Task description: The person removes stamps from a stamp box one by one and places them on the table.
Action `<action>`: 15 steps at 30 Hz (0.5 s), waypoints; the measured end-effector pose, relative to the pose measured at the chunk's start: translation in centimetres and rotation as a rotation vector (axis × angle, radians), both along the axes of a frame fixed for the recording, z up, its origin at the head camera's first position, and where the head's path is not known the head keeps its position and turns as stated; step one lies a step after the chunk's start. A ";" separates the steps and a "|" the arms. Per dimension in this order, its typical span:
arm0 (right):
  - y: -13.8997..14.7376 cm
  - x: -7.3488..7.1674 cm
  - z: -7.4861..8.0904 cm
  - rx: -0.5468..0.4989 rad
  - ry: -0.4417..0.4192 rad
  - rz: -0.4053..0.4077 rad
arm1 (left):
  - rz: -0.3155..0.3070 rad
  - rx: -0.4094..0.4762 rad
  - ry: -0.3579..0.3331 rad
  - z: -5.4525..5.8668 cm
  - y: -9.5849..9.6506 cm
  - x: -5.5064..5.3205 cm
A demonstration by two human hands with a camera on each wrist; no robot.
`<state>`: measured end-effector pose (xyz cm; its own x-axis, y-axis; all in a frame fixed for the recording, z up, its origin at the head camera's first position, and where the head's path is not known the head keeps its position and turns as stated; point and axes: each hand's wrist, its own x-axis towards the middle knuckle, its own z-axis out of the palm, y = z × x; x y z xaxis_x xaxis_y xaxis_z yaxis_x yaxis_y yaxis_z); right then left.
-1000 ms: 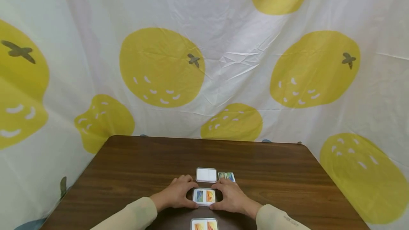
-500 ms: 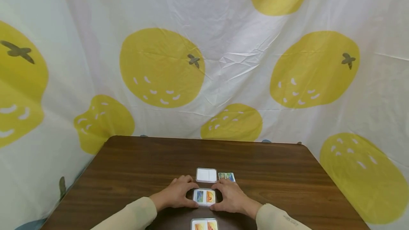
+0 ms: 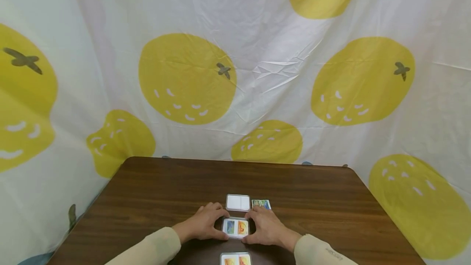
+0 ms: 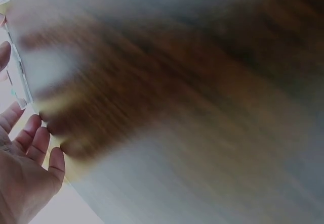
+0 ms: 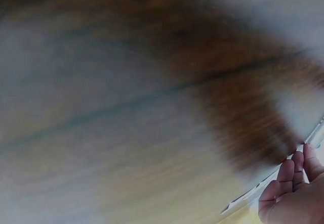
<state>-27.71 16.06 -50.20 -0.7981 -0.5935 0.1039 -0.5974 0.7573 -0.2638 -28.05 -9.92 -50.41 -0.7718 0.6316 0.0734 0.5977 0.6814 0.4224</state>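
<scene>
Between both hands lies a clear flat case [image 3: 235, 227] on the table, showing a blue-green picture on its left half and an orange one on its right. My left hand [image 3: 206, 221] holds its left end, thumb at the near corner and fingers at the far one. At the opposite end, my right hand [image 3: 266, 226] grips it the same way. The left wrist view has the left hand [image 4: 30, 168] at the lower left, fingertips down on the glossy surface. Fingers of the right hand [image 5: 296, 188] curve at the lower right in the right wrist view.
Just beyond the held case is a similar case with white panels [image 3: 237, 202]. Small picture cards [image 3: 261, 204] lie to its right, partly behind the right hand. Nearer the body, a case with two orange pictures [image 3: 235, 260] is cut by the frame. Lemon-print cloth [image 3: 265, 23] hangs behind the brown table [image 3: 165, 183].
</scene>
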 end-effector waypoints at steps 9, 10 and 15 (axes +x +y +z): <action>0.1 -0.2 -0.1 0.013 -0.032 -0.004 | -0.014 0.025 0.000 0.1 -0.2 0.1; 0.1 -0.2 0.0 0.013 -0.036 -0.004 | -0.015 0.028 -0.003 0.1 -0.3 0.1; 0.2 -0.1 0.1 0.008 -0.063 -0.004 | -0.018 0.036 -0.013 0.1 -0.4 0.0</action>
<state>-27.83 16.22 -50.11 -0.8052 -0.5910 0.0484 -0.5769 0.7619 -0.2944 -28.08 -10.33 -50.34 -0.7613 0.6426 0.0861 0.6040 0.6547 0.4545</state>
